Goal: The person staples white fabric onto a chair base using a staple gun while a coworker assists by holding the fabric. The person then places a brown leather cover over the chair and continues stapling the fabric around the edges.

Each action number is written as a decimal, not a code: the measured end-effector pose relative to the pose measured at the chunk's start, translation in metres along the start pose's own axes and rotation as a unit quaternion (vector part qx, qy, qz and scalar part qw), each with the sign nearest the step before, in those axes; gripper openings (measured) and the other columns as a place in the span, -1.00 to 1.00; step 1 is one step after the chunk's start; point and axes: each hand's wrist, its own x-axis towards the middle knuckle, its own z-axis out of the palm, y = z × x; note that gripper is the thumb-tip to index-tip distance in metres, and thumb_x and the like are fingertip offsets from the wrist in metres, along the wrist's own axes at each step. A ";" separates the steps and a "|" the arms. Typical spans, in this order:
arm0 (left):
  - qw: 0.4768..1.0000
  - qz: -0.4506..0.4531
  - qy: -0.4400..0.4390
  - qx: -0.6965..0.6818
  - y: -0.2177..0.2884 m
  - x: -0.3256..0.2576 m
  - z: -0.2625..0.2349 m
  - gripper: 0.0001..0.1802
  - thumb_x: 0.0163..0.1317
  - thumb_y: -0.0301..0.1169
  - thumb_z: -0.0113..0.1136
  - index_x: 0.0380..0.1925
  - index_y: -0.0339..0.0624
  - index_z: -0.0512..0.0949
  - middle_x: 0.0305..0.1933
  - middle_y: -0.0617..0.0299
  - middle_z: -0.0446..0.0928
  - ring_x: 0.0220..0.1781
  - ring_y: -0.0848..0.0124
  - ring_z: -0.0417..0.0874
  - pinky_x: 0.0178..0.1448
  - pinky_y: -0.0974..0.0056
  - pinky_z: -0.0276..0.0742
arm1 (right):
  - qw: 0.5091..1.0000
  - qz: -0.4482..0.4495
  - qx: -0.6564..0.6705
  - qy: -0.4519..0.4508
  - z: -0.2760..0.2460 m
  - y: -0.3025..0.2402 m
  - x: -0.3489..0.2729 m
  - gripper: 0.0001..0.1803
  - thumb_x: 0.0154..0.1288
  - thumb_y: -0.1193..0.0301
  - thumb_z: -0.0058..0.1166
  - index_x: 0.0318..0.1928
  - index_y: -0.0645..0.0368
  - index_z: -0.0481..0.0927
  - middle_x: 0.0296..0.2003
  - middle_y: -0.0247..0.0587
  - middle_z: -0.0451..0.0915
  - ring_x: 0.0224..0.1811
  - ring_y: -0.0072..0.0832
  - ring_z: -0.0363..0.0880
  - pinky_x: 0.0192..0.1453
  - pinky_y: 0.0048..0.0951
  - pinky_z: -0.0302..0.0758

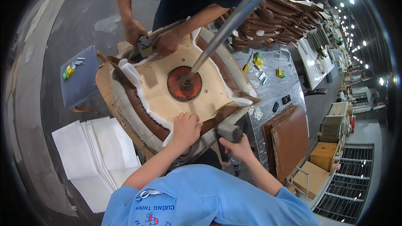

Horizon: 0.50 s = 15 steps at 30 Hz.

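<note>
A seat lies underside up, with a pale wooden panel [159,84], white padding [140,96] and a brown leather cover [215,120] around its edge. A metal press rod [228,27] bears down on a round red plate [180,84] at the panel's middle. My left hand [186,130] is closed at the near edge, its bent fingers holding the leather against the panel. Just right of it, my right hand [238,145] grips a grey staple gun [229,133], apart from the panel. The leather under my left palm is hidden.
Opposite, a co-worker's hand [135,31] holds another staple gun [145,47]; their other hand [167,44] presses the far edge. On the right, a plastic-covered table [282,65] carries small yellow-green boxes [258,60] and stacked brown sheets [293,142]. White sheets [98,155] lie left.
</note>
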 end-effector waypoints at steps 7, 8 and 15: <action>0.993 0.094 -0.073 -0.020 0.031 0.061 0.044 -0.68 0.14 -0.20 0.66 -0.34 -0.21 0.80 0.30 -0.12 0.57 0.48 -0.19 0.49 0.50 -0.22 0.43 | 0.993 -0.110 0.038 0.037 -0.058 -0.007 0.004 -0.69 0.49 0.37 0.53 0.05 0.26 0.71 -0.32 -0.36 0.71 -0.51 -0.62 0.60 -0.47 -0.48 0.53; 0.992 0.118 -0.033 -0.009 0.034 0.063 0.047 -0.68 0.14 -0.20 0.66 -0.35 -0.22 0.80 0.36 -0.15 0.54 0.54 -0.24 0.43 0.57 -0.25 0.37 | 0.993 -0.106 0.030 0.046 -0.058 -0.008 0.007 -0.69 0.50 0.37 0.53 0.05 0.26 0.70 -0.33 -0.37 0.70 -0.51 -0.63 0.59 -0.47 -0.48 0.52; 0.995 0.086 -0.049 -0.002 0.035 0.062 0.059 -0.64 0.19 -0.21 0.62 -0.25 -0.33 0.84 0.63 -0.18 0.34 0.81 -0.32 0.10 0.85 -0.31 0.01 | 0.998 -0.053 -0.021 -0.006 -0.063 -0.023 0.042 -0.68 0.51 0.27 0.52 -0.01 0.26 0.73 -0.43 -0.39 0.65 -0.53 -0.61 0.58 -0.49 -0.45 0.49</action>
